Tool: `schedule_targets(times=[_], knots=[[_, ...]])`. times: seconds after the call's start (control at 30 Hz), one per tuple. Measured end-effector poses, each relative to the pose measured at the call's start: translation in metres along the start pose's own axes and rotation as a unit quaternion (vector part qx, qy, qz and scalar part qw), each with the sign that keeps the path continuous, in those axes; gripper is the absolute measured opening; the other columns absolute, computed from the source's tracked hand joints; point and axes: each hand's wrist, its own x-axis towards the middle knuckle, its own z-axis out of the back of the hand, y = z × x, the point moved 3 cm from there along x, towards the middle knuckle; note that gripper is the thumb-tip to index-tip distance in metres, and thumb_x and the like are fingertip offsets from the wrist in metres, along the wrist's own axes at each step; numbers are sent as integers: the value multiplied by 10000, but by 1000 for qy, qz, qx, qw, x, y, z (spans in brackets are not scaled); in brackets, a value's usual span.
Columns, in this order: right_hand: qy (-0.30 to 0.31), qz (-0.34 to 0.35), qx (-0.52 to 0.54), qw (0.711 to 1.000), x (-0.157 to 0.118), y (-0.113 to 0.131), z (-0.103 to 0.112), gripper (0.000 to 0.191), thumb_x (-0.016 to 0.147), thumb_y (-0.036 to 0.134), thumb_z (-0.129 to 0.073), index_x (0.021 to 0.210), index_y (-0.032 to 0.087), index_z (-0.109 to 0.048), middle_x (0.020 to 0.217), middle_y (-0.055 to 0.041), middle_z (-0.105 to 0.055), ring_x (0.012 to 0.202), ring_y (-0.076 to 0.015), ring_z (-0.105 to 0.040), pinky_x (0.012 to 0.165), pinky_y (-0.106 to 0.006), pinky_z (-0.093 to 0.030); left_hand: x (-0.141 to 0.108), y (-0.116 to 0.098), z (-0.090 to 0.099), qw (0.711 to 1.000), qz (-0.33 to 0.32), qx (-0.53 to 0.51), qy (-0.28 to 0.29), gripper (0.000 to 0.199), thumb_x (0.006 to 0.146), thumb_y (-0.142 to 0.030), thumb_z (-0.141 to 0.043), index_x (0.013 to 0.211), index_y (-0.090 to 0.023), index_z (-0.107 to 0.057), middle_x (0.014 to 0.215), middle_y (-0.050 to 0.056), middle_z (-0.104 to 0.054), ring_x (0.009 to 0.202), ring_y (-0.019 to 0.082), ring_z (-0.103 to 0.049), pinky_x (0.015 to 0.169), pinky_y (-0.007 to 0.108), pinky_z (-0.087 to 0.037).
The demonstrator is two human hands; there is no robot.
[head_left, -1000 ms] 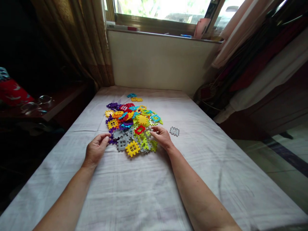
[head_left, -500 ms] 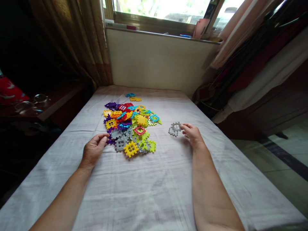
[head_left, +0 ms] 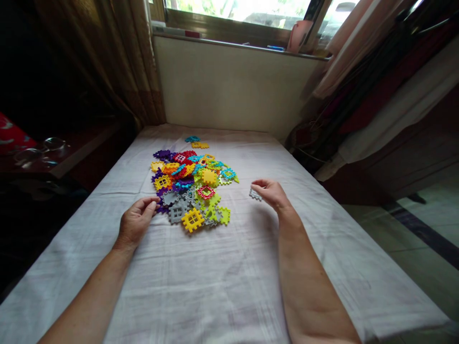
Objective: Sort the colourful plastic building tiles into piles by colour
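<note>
A pile of colourful plastic interlocking building tiles (head_left: 193,191) lies on the pale sheet, left of centre. My left hand (head_left: 136,222) rests at the pile's left edge, fingers curled together against the purple tiles (head_left: 162,206); whether it grips one is hidden. Grey tiles (head_left: 176,213) and a yellow window tile (head_left: 192,220) lie at the pile's near side. To the right of the pile, my right hand (head_left: 273,195) is closed, thumb and fingers pinched over a light grey tile (head_left: 255,193). What sits between those fingers is covered by the hand.
The cloth-covered surface (head_left: 201,286) carries a blue tile (head_left: 192,139) and a yellow tile (head_left: 201,145) beyond the pile. At left, glasses (head_left: 55,144) lie on a dark side table (head_left: 82,148). A low wall (head_left: 229,86) and window stand behind; clothes hang at right.
My right hand has moved left over the light grey tile, and the darker grey window tile it held is out of sight. My left hand stays by the pile; the view has shifted slightly.
</note>
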Motion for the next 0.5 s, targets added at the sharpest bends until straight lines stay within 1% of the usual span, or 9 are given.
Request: schedule_targets(times=[0.03,0.1,0.13,0.17,0.23,0.3,0.4,0.5], knots=[[79,38,12,996,-6,15,-10,292,756,359,-639,945,173,-763,902,-53,-758,793,-169,-676,694,-238,-493,0,0,0,1000,-1,0,1,447,680,-526,-643,965,-186,-694,935,59,-739,893,219,-697,814,344,-576],[220,97,-10,971,-24,41,-27,326,714,341,-704,988,175,-760,940,-54,-758,809,-163,-675,710,-233,-493,0,1,0,1000,-5,0,3,449,685,-525,-642,972,-184,-694,961,63,-740,897,218,-699,819,344,-574],[265,115,-44,957,-33,52,-34,374,687,322,-732,1033,180,-754,961,-55,-757,819,-165,-675,721,-236,-492,0,2,0,1000,-8,-1,3,451,687,-525,-642,976,-183,-694,968,66,-741,895,218,-699,820,345,-574],[288,127,-89,945,-41,61,-39,441,663,302,-754,1089,189,-742,980,-57,-757,825,-170,-674,730,-244,-490,1,2,0,1000,-9,-2,4,452,689,-525,-642,979,-182,-694,970,67,-741,894,218,-699,822,346,-573],[293,139,-184,928,-54,75,-47,539,647,282,-765,1179,215,-712,994,-55,-756,826,-183,-669,735,-262,-481,1,3,0,1000,-9,-3,5,455,693,-524,-643,987,-182,-695,960,68,-743,891,219,-700,825,348,-572],[276,142,-249,917,-61,82,-54,497,680,286,-735,1174,240,-714,968,-49,-758,809,-191,-662,713,-271,-467,1,3,0,1000,-9,-2,7,456,697,-527,-645,993,-184,-697,955,67,-746,890,220,-702,829,349,-571],[257,147,-275,915,-64,86,-65,358,738,274,-667,1088,254,-743,950,-47,-757,803,-188,-655,674,-259,-440,1,4,0,1000,-9,-1,9,467,694,-538,-648,992,-183,-701,953,67,-749,884,220,-704,829,351,-569],[247,153,-255,922,-64,88,-68,348,738,235,-652,1074,241,-741,930,-38,-754,781,-171,-646,649,-241,-416,1,3,0,1000,-7,-3,7,474,694,-537,-647,998,-178,-703,947,66,-749,886,214,-705,832,342,-566]])
